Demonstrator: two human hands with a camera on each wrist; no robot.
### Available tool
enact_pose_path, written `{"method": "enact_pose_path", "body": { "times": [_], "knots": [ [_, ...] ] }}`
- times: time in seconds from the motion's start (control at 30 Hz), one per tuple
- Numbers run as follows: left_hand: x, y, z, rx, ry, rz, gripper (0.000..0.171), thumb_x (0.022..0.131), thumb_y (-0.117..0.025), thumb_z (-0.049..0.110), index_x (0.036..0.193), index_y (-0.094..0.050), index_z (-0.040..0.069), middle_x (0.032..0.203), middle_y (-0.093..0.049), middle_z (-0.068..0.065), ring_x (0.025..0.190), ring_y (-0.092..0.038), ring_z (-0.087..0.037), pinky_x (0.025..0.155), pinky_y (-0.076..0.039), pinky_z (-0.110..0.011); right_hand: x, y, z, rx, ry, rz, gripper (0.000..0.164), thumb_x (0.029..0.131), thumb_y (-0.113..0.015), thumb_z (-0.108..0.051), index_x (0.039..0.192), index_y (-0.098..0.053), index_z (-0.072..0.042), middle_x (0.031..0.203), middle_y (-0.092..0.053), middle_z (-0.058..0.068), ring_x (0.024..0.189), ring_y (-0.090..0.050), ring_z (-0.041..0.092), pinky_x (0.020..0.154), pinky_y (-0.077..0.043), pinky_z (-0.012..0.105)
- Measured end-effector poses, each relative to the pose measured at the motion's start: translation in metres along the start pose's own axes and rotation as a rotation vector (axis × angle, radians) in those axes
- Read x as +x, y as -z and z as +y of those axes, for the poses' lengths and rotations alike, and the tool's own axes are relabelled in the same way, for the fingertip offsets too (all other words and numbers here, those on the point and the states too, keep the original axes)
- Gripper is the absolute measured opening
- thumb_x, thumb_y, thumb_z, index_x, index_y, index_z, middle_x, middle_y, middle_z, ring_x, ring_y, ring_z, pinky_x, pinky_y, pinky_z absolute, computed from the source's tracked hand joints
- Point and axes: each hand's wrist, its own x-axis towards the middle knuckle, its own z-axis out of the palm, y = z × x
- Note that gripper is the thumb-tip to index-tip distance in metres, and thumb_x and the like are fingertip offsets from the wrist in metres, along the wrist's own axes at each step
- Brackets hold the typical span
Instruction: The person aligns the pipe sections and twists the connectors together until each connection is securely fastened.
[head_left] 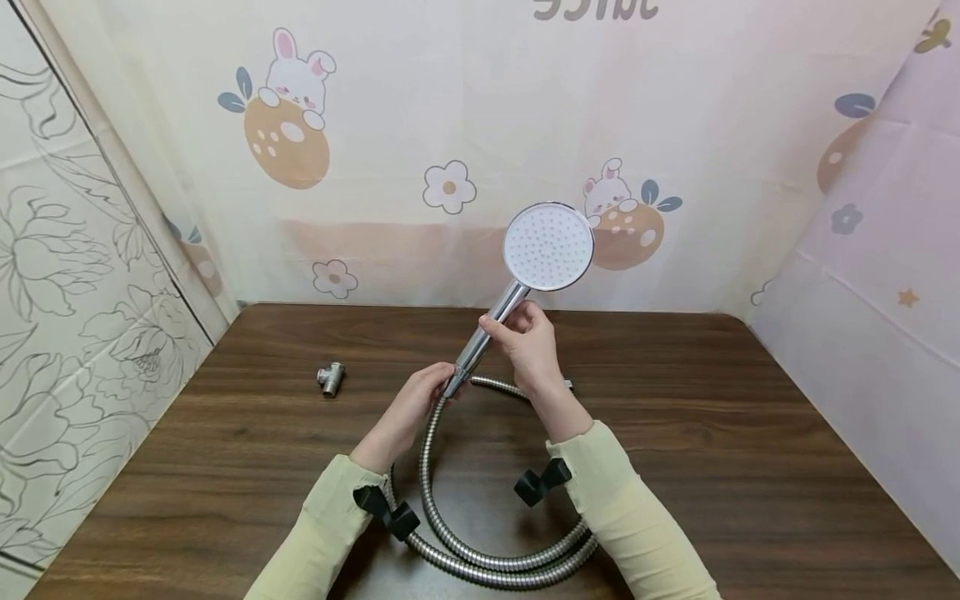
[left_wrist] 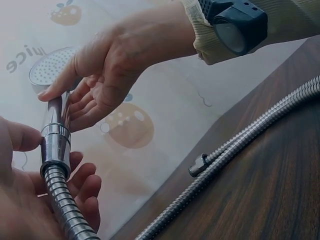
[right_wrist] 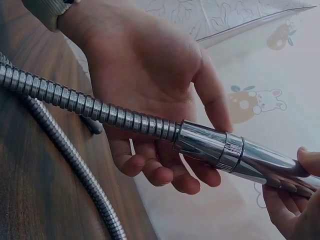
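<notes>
A chrome hand shower point(head_left: 549, 247) with a round white spray face is held up at a tilt above the table. My right hand point(head_left: 534, 346) grips its handle, thumb on one side and fingers on the other. Lower down, my left hand point(head_left: 405, 412) pinches the conical hose nut point(right_wrist: 200, 142) at the handle's base, with the thumb on it and the fingers passing behind. The nut meets the handle with no gap visible. From it the ribbed metal shower hose point(head_left: 427, 467) runs down and loops on the table.
A small chrome T-shaped fitting point(head_left: 331, 379) lies on the brown wooden table point(head_left: 247, 433) to the left. The hose's other end carries a metal nut point(left_wrist: 199, 165) and rests on the tabletop. A patterned curtain point(head_left: 390, 108) hangs behind the table.
</notes>
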Motion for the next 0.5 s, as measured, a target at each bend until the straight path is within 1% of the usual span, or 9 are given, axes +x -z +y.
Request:
{"method": "enact_pose_path", "body": {
  "times": [0.17,0.33,0.5],
  "knots": [
    [0.0003,-0.0002,-0.0005,-0.014,-0.028,-0.015,0.033,0.096,-0.04,0.028,0.099,-0.059,0.001,0.082,-0.063,0.005,0.081,-0.058,-0.015,0.078,-0.041,-0.034,0.0004,-0.0003,-0.001,0.0,-0.002,-0.006,0.03,0.08,-0.066,0.001,0.104,-0.049,-0.002,0.08,-0.062,-0.001,0.075,-0.062,0.01,0.07,-0.051,0.031],
    [0.0003,-0.0007,-0.0007,-0.027,-0.045,-0.001,0.029,0.095,-0.045,0.027,0.096,-0.059,0.002,0.081,-0.063,0.003,0.081,-0.057,-0.02,0.076,-0.043,-0.033,-0.0003,-0.0002,-0.0018,0.003,-0.013,-0.001,0.029,0.08,-0.066,0.001,0.103,-0.05,-0.004,0.079,-0.061,-0.002,0.073,-0.06,0.009,0.069,-0.05,0.028],
    [0.0002,-0.001,0.0004,-0.018,-0.042,0.015,0.023,0.093,-0.05,0.025,0.092,-0.059,0.004,0.079,-0.063,0.002,0.083,-0.056,-0.022,0.074,-0.042,-0.03,-0.0005,0.0007,-0.0024,-0.007,-0.019,-0.005,0.029,0.08,-0.066,-0.001,0.103,-0.05,-0.004,0.079,-0.061,-0.003,0.071,-0.059,0.008,0.069,-0.05,0.029]
  ]
}}
